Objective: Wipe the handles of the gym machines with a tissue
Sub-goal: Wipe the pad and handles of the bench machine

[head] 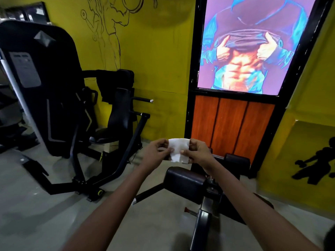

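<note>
Soft white tissue (pixel 178 150), two-handed grip

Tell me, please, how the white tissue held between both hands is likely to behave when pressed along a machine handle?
The tissue looks thin and floppy, sagging between the left hand and the right hand, so it would probably wrap easily. It seems very light and may tear if rubbed hard.
</note>
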Demonstrator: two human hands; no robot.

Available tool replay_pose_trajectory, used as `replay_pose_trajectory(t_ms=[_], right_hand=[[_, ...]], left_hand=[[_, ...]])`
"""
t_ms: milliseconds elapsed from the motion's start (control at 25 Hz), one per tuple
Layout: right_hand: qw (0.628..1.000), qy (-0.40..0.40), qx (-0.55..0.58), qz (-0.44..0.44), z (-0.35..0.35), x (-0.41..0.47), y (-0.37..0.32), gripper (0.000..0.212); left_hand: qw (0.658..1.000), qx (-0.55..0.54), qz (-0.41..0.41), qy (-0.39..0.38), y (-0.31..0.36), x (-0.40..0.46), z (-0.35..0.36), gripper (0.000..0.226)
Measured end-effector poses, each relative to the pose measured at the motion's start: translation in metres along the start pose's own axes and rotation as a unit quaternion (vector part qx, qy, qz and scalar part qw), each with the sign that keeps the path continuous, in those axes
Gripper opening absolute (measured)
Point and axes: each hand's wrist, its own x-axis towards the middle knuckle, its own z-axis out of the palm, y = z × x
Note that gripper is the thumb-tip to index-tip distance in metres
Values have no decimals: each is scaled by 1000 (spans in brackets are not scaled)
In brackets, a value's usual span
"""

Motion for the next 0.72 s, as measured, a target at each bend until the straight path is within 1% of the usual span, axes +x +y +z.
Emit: replay_pose_trajectory(t_ms=[120,240,320,400,440,480,520,600,640,680,720], right_hand=[[999,4,49,10,8,18,-3,22],[995,5,93,21,16,37,-2,18],[994,12,106,39,16,52,0,24],[990,25,129,55,14,68,1,31],[990,26,129,56,14,75,0,30],[992,26,109,52,14,83,0,25],[996,20,78,42,14,90,1,21],[999,18,6,26,17,102,5,40],[999,28,-11,31,19,107,5,47],[998,38,-7,41,21,112,8,48],[998,46,4,52,23,117,10,44]], left_hand=[[998,-65,-18,-4,-6,6,-14,2],[995,-94,-15,-26,-10,18,-27,14],[995,-95,-8,-39,-13,28,-32,21],[995,-90,-20,-45,-17,39,-37,26],[994,-97,-31,-47,-20,45,-39,29],[993,-100,-43,-49,-24,52,-41,29],[992,-103,-52,-53,-28,58,-43,25],[993,-82,-58,-59,-38,69,-48,7],[995,-63,-54,-57,-43,74,-49,13],[995,-51,-54,-59,-49,79,-48,19],[996,-39,-57,-58,-55,82,-48,21]])
